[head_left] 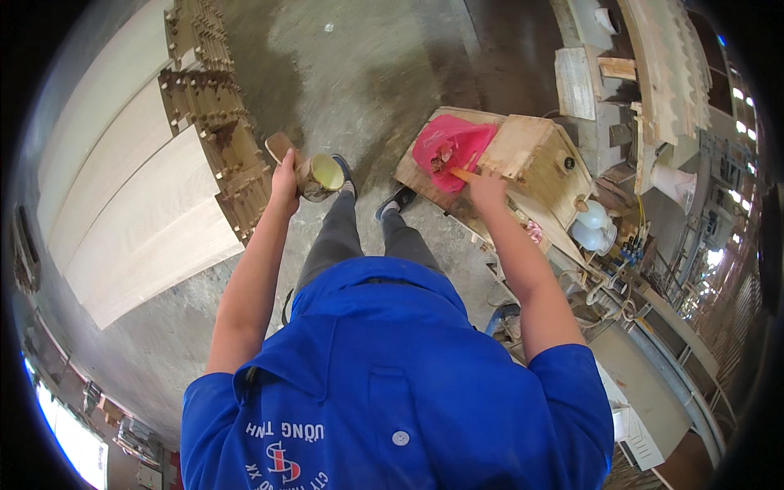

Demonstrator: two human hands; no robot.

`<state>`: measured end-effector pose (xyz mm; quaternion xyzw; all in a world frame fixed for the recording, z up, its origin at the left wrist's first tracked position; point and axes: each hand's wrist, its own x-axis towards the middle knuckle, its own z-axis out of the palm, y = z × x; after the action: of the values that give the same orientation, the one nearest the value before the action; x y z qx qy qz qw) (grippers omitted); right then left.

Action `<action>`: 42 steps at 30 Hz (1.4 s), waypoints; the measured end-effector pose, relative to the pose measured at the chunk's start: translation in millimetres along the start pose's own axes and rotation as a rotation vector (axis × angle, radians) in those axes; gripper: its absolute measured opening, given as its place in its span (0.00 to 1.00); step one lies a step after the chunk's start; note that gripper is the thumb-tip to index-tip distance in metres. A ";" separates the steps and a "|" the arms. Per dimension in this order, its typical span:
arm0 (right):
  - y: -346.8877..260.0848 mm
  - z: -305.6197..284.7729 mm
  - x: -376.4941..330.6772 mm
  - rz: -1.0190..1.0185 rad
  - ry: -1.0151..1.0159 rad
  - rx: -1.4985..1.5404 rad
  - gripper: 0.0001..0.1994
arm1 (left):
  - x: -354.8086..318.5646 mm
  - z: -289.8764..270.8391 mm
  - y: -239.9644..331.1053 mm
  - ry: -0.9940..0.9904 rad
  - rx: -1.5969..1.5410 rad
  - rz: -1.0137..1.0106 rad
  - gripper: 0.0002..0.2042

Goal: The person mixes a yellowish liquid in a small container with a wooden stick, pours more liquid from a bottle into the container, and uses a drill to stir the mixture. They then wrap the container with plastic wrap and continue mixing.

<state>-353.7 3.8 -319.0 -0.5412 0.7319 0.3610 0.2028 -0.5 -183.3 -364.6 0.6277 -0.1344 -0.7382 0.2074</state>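
Note:
My left hand (285, 186) is closed around a short wooden piece (279, 147) joined to or pressed against a stained cup (312, 184). Pale yellow stuff shows inside the cup, which tilts toward the right. On the other side, my right hand (488, 189) grips a flat wooden stick (465, 175). The stick's far end reaches into the mouth of a pink plastic bag (474, 140), where brownish bits show. That bag lies on a wooden board beside a wooden box (531, 151).
Long pale wood panels (147, 220) are stacked at the left, their brown notched ends facing me. A clear rounded container (594, 229) sits by the box, near machinery and hoses. More boards (657, 65) stand at the upper right. Concrete floor (367, 73) stretches ahead.

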 end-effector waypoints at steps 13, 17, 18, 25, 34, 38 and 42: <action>56.0 -73.9 -63.6 0.071 0.104 0.287 0.11 | -2.3 60.7 12.8 -0.202 0.018 0.019 0.19; 138.3 -60.3 -135.4 0.149 0.144 1.195 0.13 | -8.6 110.2 6.9 -0.294 0.029 -0.067 0.18; 151.0 -46.6 -157.5 0.178 0.156 1.480 0.13 | -15.6 130.7 2.6 -0.346 0.037 -0.068 0.18; 239.5 84.3 -320.5 0.725 0.949 1.971 0.12 | -71.5 277.2 -58.7 -0.610 0.215 -0.044 0.13; 361.5 186.8 -338.0 1.012 0.771 1.201 0.09 | -117.3 393.1 -163.2 -0.413 0.073 -0.082 0.13; 392.6 203.0 -315.8 0.980 0.766 1.044 0.10 | -131.0 410.8 -179.9 -0.419 0.186 -0.097 0.16; 392.7 190.6 -291.7 1.008 1.233 1.040 0.10 | -132.6 403.5 -174.4 -0.428 0.186 -0.098 0.11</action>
<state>-643.4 395.0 -122.4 -0.0989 0.9262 -0.3144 -0.1832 -404.3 7.7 -258.2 0.4789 -0.2122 -0.8481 0.0796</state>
